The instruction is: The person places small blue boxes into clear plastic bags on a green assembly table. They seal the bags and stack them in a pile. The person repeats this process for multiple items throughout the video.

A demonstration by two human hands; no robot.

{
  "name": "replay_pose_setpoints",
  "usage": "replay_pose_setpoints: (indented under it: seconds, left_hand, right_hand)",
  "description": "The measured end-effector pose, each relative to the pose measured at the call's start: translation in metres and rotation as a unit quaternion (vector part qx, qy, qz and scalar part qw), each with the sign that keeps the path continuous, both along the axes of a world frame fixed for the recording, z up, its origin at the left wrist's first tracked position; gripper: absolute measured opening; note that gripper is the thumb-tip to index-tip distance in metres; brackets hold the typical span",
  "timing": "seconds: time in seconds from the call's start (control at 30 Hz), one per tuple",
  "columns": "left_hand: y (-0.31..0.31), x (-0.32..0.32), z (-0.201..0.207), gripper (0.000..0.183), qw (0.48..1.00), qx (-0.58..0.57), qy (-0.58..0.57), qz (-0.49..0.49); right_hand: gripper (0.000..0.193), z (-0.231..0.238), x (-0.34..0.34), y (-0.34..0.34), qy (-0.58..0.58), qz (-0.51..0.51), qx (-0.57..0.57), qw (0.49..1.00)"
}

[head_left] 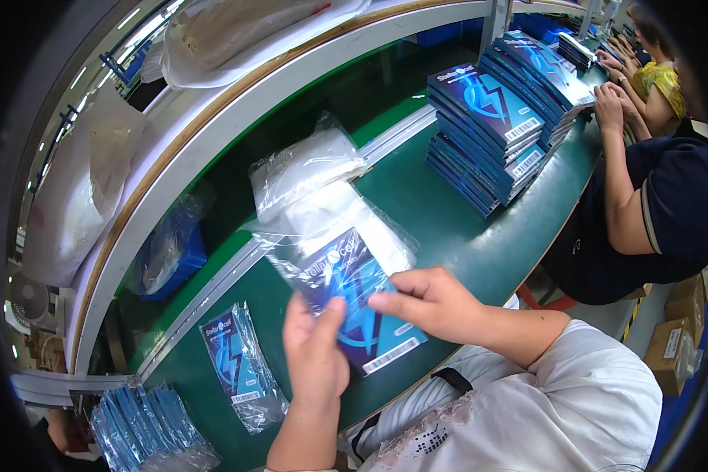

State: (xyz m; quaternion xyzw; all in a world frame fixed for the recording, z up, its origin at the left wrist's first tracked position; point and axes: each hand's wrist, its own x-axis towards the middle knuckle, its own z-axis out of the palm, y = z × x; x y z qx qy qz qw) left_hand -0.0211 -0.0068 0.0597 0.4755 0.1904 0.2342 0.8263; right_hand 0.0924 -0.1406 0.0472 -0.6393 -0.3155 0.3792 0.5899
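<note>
A flat blue battery box [370, 334] with a lightning-bolt print is held tilted over the green bench. My left hand [315, 346] is closed on its left edge, thumb on the front. At the right edge my right hand [436, 303] pinches the box, its thumb also across the face. Clear plastic film [287, 263] lies about the box's upper end; how far it covers the box I cannot tell. Just beyond lies a pile of clear plastic bags [322, 173]. To the left of my left hand, a bagged box [234, 358] rests flat on the bench.
Tall stacks of blue boxes [480, 118] stand at the far right. Several bagged boxes [145, 429] lean in a row at lower left. A blue bin [182, 263] sits under the white shelf [212, 130]. Co-workers [645, 204] sit along the bench's right side.
</note>
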Motion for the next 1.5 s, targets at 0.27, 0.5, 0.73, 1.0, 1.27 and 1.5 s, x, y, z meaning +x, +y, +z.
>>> replay_pose_setpoints:
  seconds: [0.27,0.5,0.73,1.0,1.27,1.5]
  left_hand:
    - [-0.029,-0.015,0.021,0.049,0.986,-0.015,0.014,-0.167]
    - [-0.004,-0.019,0.0,0.071,0.912,-0.305,-0.018,-0.273]
    - [0.02,-0.025,0.015,0.067,0.989,-0.129,-0.038,-0.056]
    - [0.014,-0.026,0.013,0.054,0.979,-0.17,-0.098,0.055]
    - [0.001,-0.023,0.006,0.052,0.989,-0.078,-0.015,0.126]
    - [0.007,-0.025,0.006,0.048,0.967,-0.112,-0.103,0.203]
  right_hand:
    - [0.047,0.026,0.017,-0.01,-0.364,-0.073,0.239,0.897]
    - [0.01,0.033,-0.012,-0.005,-0.384,0.036,0.366,0.847]
    - [0.021,0.014,-0.046,0.003,-0.286,0.271,0.258,0.882]
    - [0.025,0.012,-0.039,0.025,-0.409,-0.014,0.206,0.889]
    - [0.02,0.019,-0.016,0.024,-0.411,-0.062,0.263,0.871]
    - [0.022,0.02,-0.023,0.015,-0.355,-0.102,0.322,0.872]
